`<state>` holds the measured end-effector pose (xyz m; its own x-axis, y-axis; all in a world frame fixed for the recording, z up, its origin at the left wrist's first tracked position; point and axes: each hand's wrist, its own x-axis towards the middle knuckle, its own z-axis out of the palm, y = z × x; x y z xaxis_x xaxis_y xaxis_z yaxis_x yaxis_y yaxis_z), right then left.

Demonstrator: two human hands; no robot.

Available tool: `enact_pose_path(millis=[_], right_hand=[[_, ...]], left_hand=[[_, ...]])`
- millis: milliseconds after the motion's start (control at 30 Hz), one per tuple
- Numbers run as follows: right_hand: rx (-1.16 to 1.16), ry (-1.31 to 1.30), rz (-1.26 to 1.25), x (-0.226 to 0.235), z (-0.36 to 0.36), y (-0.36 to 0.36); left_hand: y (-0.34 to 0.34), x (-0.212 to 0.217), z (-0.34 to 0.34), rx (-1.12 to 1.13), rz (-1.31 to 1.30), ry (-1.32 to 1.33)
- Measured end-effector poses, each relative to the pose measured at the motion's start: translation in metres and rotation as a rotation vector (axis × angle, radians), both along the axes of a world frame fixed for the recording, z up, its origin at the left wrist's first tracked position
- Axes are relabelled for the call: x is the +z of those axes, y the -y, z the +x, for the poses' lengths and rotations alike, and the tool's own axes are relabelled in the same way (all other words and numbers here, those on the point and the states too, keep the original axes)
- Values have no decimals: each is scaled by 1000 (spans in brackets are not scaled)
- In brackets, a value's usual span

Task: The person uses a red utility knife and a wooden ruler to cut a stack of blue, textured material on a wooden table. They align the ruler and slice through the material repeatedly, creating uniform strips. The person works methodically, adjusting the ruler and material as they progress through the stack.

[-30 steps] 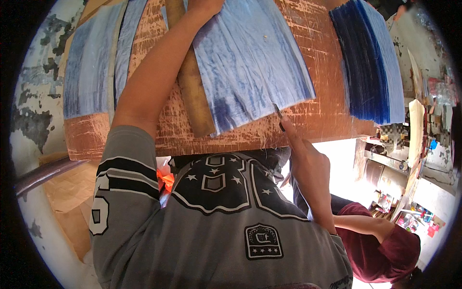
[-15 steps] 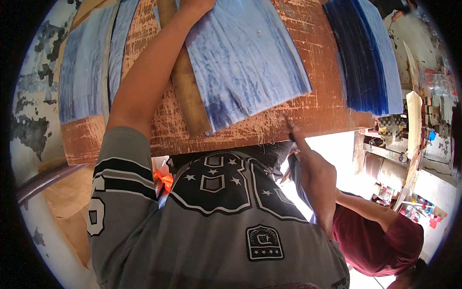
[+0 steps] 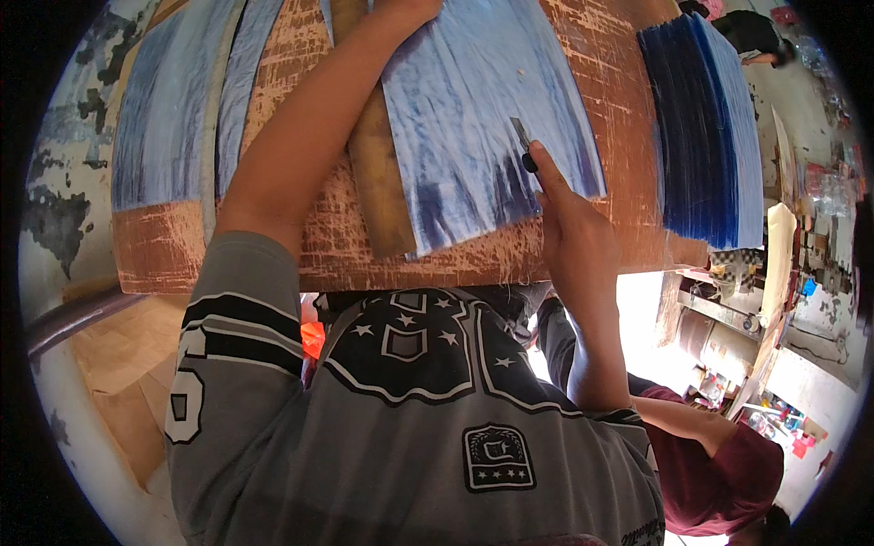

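My right hand is closed around a utility knife with its blade out, held over the lower right part of a streaky blue-and-white sheet or stack of sheets. This material lies on a scratched brown board. Along its left edge runs a long brown wooden strip, like a straightedge. My left arm reaches across the strip, and my left hand rests near the top edge of the view by the sheet. Its fingers are cut off or hidden there.
A thick stack of blue sheets stands on the board's right side. More streaky blue sheets lie at the left. A person in a maroon shirt is at the lower right, and another in dark clothing at the far right. Brown paper lies lower left.
My right hand has moved up from below the board's near edge to above the sheet, bringing the utility knife with it. My left hand stays by the sheet's top; the view has shifted slightly.
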<state>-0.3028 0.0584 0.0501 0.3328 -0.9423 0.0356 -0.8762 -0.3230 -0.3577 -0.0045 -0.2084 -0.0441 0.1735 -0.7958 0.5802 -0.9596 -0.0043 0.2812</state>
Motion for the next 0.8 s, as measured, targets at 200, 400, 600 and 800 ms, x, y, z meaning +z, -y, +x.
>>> enact_pose_path(millis=[200, 400, 600, 800], right_hand=[[43, -151, 65, 4, 0, 0], [45, -149, -19, -1, -2, -5], [74, -191, 99, 12, -11, -15], [96, -218, 105, 13, -30, -45]], left_hand=[[3, -2, -4, 64, 7, 24], [3, -1, -6, 12, 11, -45], [1, 3, 2, -25, 57, -30], [-3, 8, 3, 29, 90, 6]])
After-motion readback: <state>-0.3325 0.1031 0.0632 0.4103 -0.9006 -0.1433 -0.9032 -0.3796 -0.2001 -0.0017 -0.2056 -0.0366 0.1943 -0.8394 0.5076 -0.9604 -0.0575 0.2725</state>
